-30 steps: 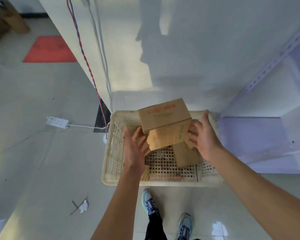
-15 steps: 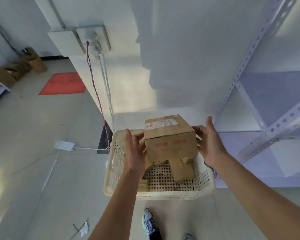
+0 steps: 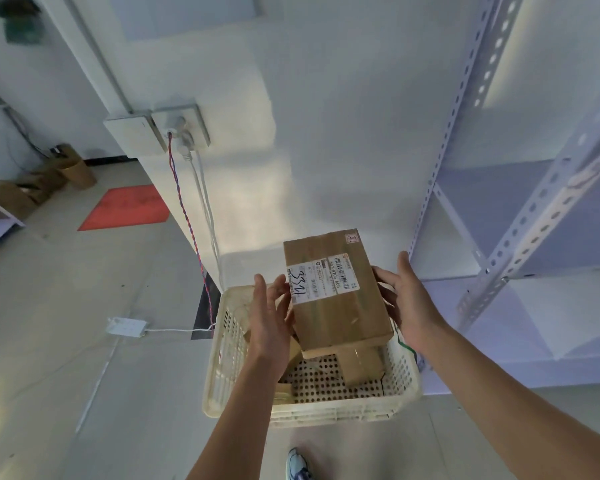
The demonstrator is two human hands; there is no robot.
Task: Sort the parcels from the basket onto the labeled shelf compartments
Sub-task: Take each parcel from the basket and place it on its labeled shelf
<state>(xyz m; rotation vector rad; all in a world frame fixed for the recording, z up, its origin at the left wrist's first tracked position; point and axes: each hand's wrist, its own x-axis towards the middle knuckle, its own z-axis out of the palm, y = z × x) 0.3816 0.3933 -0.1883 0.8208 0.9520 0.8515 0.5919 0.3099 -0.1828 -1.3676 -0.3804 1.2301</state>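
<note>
A brown cardboard parcel (image 3: pixel 340 306) with a white shipping label marked "334" is held above the cream perforated basket (image 3: pixel 326 412). Its labeled face is turned up toward me. My left hand (image 3: pixel 269 317) grips its left side and my right hand (image 3: pixel 407 306) grips its right side, with fingers reaching beneath it. A few smaller cardboard parcels (image 3: pixel 361 365) lie on the basket floor, partly hidden by the held one and my left arm. The white metal shelf (image 3: pixel 520 237) with its compartments stands at the right; no compartment labels are legible.
The basket sits on the floor against a white wall. A white power strip (image 3: pixel 127 326) lies on the floor to the left, with cables (image 3: pixel 187 209) hanging from a wall socket. A red mat (image 3: pixel 125 207) and cardboard boxes lie far left. My shoe (image 3: pixel 297 465) is below the basket.
The parcel has risen out of the basket between both hands and turned so its labeled face points up. My view has lifted, showing more wall and shelf.
</note>
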